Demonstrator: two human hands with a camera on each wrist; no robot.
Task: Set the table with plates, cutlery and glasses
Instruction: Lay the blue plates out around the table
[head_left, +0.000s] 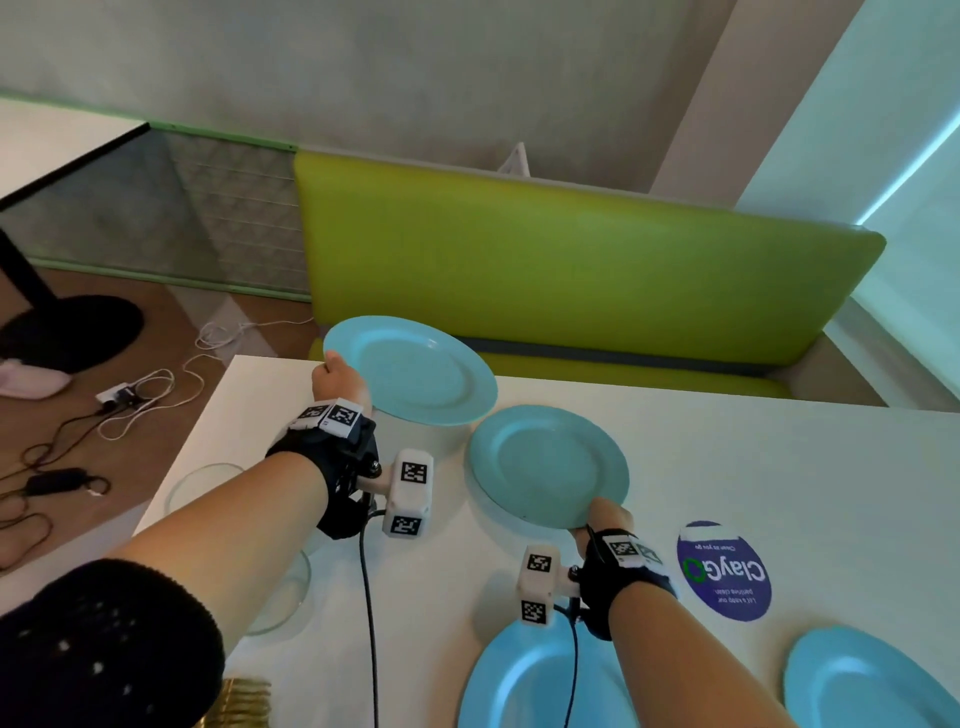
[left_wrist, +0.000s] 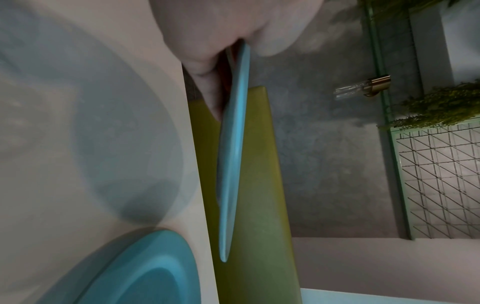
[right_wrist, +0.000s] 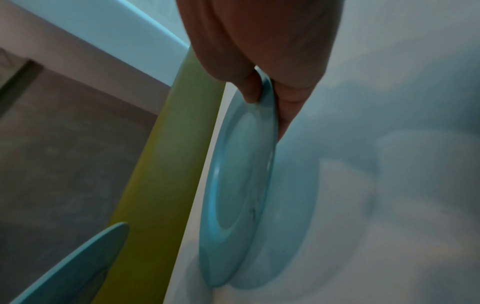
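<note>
My left hand (head_left: 335, 371) pinches the rim of a light blue plate (head_left: 415, 369) and holds it in the air over the far left part of the white table (head_left: 779, 467). In the left wrist view that plate (left_wrist: 232, 154) shows edge-on, clear of the tabletop. My right hand (head_left: 605, 514) grips the near rim of a second blue plate (head_left: 548, 462), tilted just above the table. In the right wrist view the thumb lies on top of this plate (right_wrist: 241, 185) and fingers underneath; its far edge is at or near the surface.
Two more blue plates (head_left: 535, 680) (head_left: 872, 680) lie on the near side. Clear glass dishes (head_left: 283, 597) sit at the left edge and gold cutlery (head_left: 244, 701) at the bottom. A round purple sticker (head_left: 724, 571) marks the table. A green bench (head_left: 571, 260) runs behind it.
</note>
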